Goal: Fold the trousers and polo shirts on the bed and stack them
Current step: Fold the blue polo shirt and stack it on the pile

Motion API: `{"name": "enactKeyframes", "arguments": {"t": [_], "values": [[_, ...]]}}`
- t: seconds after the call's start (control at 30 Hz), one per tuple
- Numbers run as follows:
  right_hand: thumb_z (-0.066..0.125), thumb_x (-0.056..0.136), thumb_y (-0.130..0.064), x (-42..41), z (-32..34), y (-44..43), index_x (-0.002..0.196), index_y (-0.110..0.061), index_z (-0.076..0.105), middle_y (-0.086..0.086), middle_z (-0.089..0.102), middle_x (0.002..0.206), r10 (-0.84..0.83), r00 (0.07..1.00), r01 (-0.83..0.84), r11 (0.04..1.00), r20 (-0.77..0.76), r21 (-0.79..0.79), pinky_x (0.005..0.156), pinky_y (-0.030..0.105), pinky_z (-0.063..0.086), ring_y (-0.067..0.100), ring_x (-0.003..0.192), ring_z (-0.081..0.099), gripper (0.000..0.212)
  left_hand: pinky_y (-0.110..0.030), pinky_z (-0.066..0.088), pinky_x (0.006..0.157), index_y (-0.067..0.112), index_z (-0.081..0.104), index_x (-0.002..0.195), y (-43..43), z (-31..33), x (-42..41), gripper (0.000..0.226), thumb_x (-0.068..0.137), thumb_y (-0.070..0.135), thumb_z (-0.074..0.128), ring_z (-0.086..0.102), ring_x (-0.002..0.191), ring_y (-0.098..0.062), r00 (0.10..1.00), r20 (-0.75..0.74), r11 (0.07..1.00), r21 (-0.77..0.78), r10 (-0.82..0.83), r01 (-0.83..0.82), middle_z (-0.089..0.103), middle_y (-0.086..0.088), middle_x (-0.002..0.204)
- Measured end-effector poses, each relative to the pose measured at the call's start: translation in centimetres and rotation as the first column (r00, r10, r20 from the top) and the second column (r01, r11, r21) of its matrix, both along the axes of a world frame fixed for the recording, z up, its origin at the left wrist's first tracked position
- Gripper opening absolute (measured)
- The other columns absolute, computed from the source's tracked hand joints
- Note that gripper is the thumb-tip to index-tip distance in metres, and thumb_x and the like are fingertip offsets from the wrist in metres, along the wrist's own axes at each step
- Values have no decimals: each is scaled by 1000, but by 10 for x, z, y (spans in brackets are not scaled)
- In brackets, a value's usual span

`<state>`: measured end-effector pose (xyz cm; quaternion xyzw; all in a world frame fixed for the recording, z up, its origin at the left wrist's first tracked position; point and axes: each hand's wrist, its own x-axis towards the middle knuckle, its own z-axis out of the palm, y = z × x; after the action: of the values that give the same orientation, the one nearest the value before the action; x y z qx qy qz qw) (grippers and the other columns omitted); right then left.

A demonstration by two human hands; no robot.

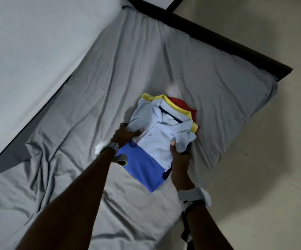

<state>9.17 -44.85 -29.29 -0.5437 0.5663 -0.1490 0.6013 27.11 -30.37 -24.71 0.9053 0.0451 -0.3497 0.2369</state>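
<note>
Grey wrinkled bedsheet [128, 60], dark bed frame [218, 38], pale floor [272, 159], left hand [126, 135] and right hand [179, 159] each gripping folded blue polo [160, 139]

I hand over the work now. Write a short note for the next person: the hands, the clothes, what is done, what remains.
Left hand: grips the left edge of the pale polo shirt, thumb on top.
Right hand: grips its right edge.
Clothes: the folded pale shirt lies on the bed, stacked over a blue shirt, a yellow shirt and a red shirt.
Done: these shirts look folded and stacked.
Left: release, square the edges; no trousers in view.
</note>
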Motion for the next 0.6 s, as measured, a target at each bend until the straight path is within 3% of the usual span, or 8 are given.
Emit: {"name": "enactKeyframes", "arguments": {"t": [0.07, 0.1, 0.17, 0.27, 0.37, 0.47, 0.53, 0.6], "values": [[73, 83, -68, 8, 3, -13, 134, -19, 66, -1, 74, 125, -5, 996, -11, 983, 87, 185, 96, 34, 59, 12, 113, 71, 71, -35, 47, 80, 10, 67, 117, -5, 2, 6, 111, 47, 96, 71, 68, 103, -31, 995, -91, 998, 43, -43, 47, 73, -8, 107], [75, 87, -60, 6, 3, -17, 127, -22, 68, -3, 75, 121, 10, 993, -47, 949, 119, 311, 97, 39, 59, 11, 110, 72, 56, -34, 47, 75, 10, 70, 106, -8, 3, 6, 111, 43, 101, 66, 68, 96, -32, 992, -111, 995, 72, -65, 74, 73, -8, 97], [81, 84, -56, 0, 3, -23, 108, -28, 71, -3, 78, 111, 24, 993, -76, 881, 116, 468, 93, 39, 61, 12, 100, 75, 38, -39, 51, 81, 11, 68, 104, -15, 0, 2, 107, 46, 101, 65, 66, 101, -33, 995, -68, 992, 105, -68, 75, 69, -10, 106], [87, 74, -60, -1, 14, -26, 97, -36, 73, -11, 79, 101, 13, 996, -46, 918, 88, 394, 94, 38, 58, 11, 100, 73, 36, -50, 43, 111, 12, 63, 127, -18, 1, -6, 98, 65, 87, 73, 50, 130, -37, 999, -4, 988, 149, -48, 48, 50, -11, 139], [87, 83, -38, 1, 17, -25, 107, -37, 69, -14, 74, 109, 111, 984, -146, 948, 138, 283, 91, 18, 53, 6, 107, 70, 30, -43, 50, 98, 13, 55, 122, -23, 13, -8, 93, 63, 81, 80, 60, 113, -28, 999, 2, 998, 43, 38, -38, 61, -5, 121], [87, 85, -29, -9, 8, -38, 142, -24, 58, -8, 66, 138, 177, 963, -212, 963, 203, 168, 108, 29, 50, 7, 126, 63, 64, -36, 49, 92, 13, 48, 127, -29, 20, -12, 96, 60, 66, 92, 62, 103, -21, 975, -129, 978, -81, 181, -193, 63, -7, 120], [87, 85, -33, -18, 6, -50, 150, -25, 50, -8, 61, 146, 248, 948, -277, 951, 198, 135, 112, 39, 47, 11, 135, 57, 75, -36, 59, 93, 2, 67, 122, -36, 39, -23, 74, 75, 54, 89, 70, 80, -13, 943, -283, 970, -110, 176, -215, 75, -9, 98], [84, 88, -33, -29, 17, -60, 146, -30, 54, -11, 64, 141, 290, 935, -324, 933, 205, 156, 111, 45, 48, 13, 132, 60, 66, -24, 61, 61, -24, 56, 88, -39, 59, -40, 64, 94, 37, 76, 62, 45, -5, 902, -409, 973, -116, 137, -201, 67, 2, 55]]}}
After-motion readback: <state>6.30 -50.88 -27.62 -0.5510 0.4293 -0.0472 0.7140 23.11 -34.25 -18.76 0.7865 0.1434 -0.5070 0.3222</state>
